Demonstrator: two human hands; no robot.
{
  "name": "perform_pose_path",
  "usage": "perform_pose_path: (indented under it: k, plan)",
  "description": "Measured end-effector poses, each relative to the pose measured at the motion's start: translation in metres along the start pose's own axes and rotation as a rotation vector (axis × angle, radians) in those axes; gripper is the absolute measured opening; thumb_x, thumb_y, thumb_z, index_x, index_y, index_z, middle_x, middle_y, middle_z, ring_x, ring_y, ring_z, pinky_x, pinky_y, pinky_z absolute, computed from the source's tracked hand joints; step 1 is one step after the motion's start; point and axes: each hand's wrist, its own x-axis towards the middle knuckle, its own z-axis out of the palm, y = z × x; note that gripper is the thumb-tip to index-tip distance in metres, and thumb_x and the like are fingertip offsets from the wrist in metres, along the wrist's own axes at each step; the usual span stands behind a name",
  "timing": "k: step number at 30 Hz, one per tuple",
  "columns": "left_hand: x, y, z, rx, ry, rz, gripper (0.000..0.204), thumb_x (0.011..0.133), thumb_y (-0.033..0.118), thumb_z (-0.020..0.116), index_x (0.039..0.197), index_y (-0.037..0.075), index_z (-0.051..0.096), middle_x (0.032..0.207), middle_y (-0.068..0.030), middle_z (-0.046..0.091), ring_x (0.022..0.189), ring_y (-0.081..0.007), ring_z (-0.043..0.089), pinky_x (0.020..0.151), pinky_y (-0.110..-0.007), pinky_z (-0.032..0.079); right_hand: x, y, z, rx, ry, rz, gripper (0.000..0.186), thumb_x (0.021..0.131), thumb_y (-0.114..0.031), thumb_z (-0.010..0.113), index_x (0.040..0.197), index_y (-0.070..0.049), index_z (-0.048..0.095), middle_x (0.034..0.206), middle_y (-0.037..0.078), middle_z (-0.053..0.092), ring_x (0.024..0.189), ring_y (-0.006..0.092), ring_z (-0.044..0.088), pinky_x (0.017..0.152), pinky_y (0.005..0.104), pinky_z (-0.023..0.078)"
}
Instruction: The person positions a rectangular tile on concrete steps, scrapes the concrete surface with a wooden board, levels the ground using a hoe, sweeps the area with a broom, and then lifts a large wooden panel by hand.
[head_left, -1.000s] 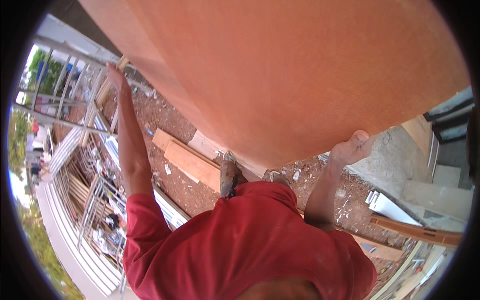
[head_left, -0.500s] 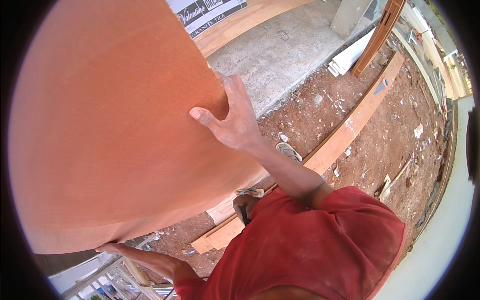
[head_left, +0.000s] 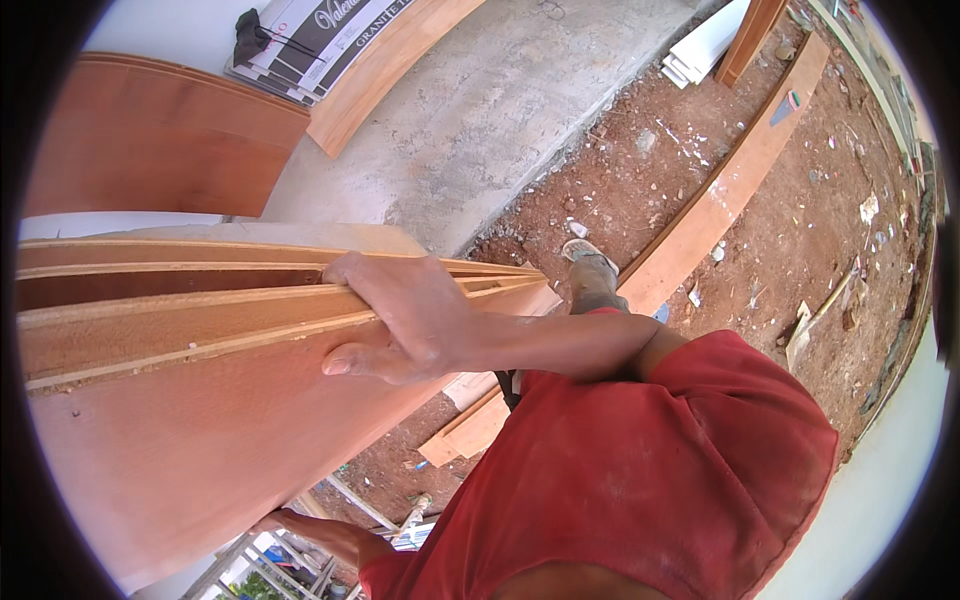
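Note:
Several reddish-brown plywood sheets [head_left: 200,440] stand on edge in front of me, their pale edges fanned apart at the left and close together at the right. My right hand [head_left: 405,320] is closed over the top edges, its fingers hooked behind and its thumb against the near face. Lower down, my left hand [head_left: 280,521] grips the near sheet at its bottom edge; most of its fingers are hidden by the board.
Another brown panel [head_left: 170,135] leans at the far left beside printed tile boxes [head_left: 300,45]. A concrete ledge [head_left: 450,120] borders the littered dirt ground. A long plank [head_left: 700,220] carries a small handsaw [head_left: 785,108]. Metal scaffolding [head_left: 290,555] stands at the lower left.
The plywood has tipped from showing its broad face to standing on edge, uncovering the panel behind. My right hand has moved down and left over the top edges; my left hand has shifted slightly right.

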Motion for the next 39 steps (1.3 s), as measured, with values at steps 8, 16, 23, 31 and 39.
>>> perform_pose_path:
  k: [8, 16, 23, 31, 39]
  plan:
    - [-0.044, 0.045, -0.015, -0.039, 0.018, 0.06, 0.082, 0.1, 0.063, 0.019, 0.145, -0.003, 0.039, 0.142, -0.0245, 0.047, 0.126, -0.0412, 0.049, 0.108, -0.054, 0.044, -0.004, 0.013, -0.095, 0.079, -0.091, 0.044, 0.071, 0.078, -0.064, 0.071, 0.107, -0.002, 0.053, 0.085, 0.018, 0.065, 0.079, 0.0387, 0.066, 0.067, 0.0455, 0.052]
    - [-0.076, 0.068, -0.027, -0.05, 0.017, 0.078, 0.081, 0.1, 0.063, 0.019, 0.146, -0.001, 0.039, 0.142, -0.0237, 0.047, 0.126, -0.0411, 0.049, 0.109, -0.054, 0.044, 0.007, 0.056, -0.145, 0.137, -0.081, 0.181, 0.085, 0.085, -0.08, 0.044, 0.104, 0.001, 0.06, 0.075, 0.013, 0.059, 0.07, 0.0265, 0.065, 0.061, 0.0393, 0.05]
    - [-0.089, 0.07, -0.052, -0.121, -0.057, 0.007, 0.071, 0.103, 0.055, 0.013, 0.149, 0.006, 0.034, 0.143, -0.0214, 0.046, 0.131, -0.0381, 0.047, 0.116, -0.055, 0.036, -0.019, 0.148, -0.162, 0.232, 0.254, 0.288, 0.092, 0.091, -0.078, 0.028, 0.113, 0.005, 0.059, 0.087, 0.01, 0.062, 0.081, 0.0184, 0.058, 0.071, 0.034, 0.045]
    - [-0.143, 0.043, -0.016, -0.084, -0.289, -0.042, 0.069, 0.102, 0.058, 0.017, 0.136, 0.004, 0.044, 0.13, -0.0185, 0.053, 0.121, -0.0334, 0.05, 0.106, -0.05, 0.039, -0.007, 0.181, -0.189, 0.29, 0.411, 0.291, 0.086, 0.098, -0.067, 0.027, 0.125, 0.009, 0.055, 0.12, 0.021, 0.062, 0.111, 0.0236, 0.056, 0.096, 0.0386, 0.043]
    - [-0.198, 0.02, 0.023, -0.066, -0.592, -0.041, 0.072, 0.1, 0.062, 0.021, 0.122, 0.001, 0.053, 0.115, -0.016, 0.059, 0.107, -0.0288, 0.055, 0.095, -0.044, 0.042, -0.093, 0.265, -0.166, 0.24, 0.569, 0.928, 0.082, 0.103, -0.06, 0.016, 0.134, 0.005, 0.054, 0.135, 0.015, 0.058, 0.126, 0.0262, 0.052, 0.11, 0.0381, 0.036]
